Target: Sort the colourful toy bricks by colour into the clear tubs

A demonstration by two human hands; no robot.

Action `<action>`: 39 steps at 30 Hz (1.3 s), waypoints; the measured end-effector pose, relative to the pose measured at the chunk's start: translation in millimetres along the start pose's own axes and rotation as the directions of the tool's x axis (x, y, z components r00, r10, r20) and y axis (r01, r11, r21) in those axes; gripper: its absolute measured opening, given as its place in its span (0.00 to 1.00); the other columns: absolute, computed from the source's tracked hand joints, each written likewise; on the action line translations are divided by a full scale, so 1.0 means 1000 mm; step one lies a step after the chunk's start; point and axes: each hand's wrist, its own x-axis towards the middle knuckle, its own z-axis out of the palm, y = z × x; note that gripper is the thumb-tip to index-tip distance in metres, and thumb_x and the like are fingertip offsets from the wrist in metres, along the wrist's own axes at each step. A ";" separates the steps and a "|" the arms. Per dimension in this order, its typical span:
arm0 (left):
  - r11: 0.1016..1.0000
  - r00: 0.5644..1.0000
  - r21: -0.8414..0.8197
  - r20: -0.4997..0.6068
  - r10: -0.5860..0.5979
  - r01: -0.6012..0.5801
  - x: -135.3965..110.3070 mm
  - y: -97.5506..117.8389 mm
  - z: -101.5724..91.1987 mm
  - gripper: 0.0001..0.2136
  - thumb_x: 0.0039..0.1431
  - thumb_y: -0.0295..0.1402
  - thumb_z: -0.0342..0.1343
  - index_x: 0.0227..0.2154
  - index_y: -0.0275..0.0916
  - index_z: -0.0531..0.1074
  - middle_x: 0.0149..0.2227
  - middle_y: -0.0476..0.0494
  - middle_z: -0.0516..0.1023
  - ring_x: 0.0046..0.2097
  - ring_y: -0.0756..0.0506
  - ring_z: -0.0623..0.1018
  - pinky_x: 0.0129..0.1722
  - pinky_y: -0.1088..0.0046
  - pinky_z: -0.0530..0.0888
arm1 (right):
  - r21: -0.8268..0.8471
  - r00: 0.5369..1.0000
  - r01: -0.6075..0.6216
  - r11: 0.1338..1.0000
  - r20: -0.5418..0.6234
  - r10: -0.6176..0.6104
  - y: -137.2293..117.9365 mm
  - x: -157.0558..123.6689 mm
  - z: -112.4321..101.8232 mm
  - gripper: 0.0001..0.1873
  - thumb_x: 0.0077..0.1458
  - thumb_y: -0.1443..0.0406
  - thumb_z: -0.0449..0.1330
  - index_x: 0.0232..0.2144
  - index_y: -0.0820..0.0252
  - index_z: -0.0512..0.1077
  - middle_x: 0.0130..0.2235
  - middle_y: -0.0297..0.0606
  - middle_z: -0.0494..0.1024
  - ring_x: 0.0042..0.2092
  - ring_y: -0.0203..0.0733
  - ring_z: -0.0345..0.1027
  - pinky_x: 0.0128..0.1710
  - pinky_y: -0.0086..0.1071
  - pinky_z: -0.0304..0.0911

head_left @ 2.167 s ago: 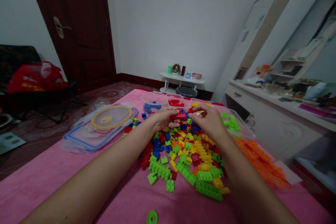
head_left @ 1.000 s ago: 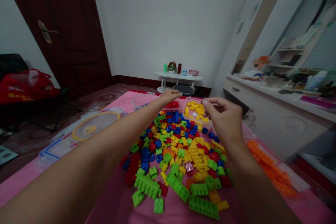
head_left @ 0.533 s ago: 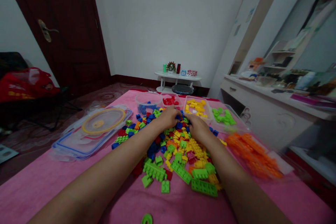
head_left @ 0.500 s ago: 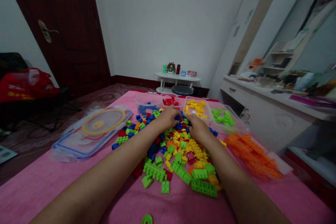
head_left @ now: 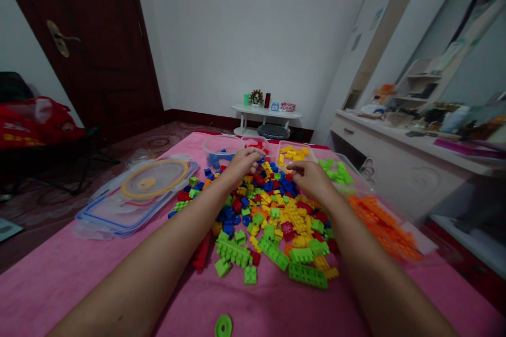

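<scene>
A pile of loose toy bricks [head_left: 276, 213] in yellow, green, blue, red and orange covers the middle of the pink cloth. Over its far left part, my left hand [head_left: 243, 164] is closed, with a small blue brick [head_left: 261, 160] at its fingertips. My right hand [head_left: 310, 176] hovers over the far right part of the pile, its fingers slightly apart and pointing left; I see nothing in them. Beyond the hands stand clear tubs with blue bricks [head_left: 216, 160], red bricks [head_left: 259, 145], yellow bricks [head_left: 293, 154] and green bricks [head_left: 336, 171].
Clear lids [head_left: 114, 216] lie stacked on the left of the pink cloth [head_left: 190, 305]. Orange bricks [head_left: 385, 229] fill a container at the right. A green ring [head_left: 223, 325] lies near the front. A white dresser [head_left: 395, 152] stands to the right.
Both hands have lifted from the pile and moved apart, the left one leftward and the right one rightward. More blue and red bricks show between them.
</scene>
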 end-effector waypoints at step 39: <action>0.689 0.971 0.688 0.212 0.112 -0.230 -0.016 -0.005 0.019 0.14 0.42 0.20 0.54 0.32 0.37 0.78 0.32 0.40 0.79 0.37 0.40 0.78 0.41 0.63 0.74 | -0.077 0.950 -0.085 0.993 0.293 0.104 0.010 -0.006 0.003 0.05 0.36 0.70 0.62 0.23 0.60 0.73 0.24 0.34 0.74 0.28 0.37 0.66 0.25 0.27 0.54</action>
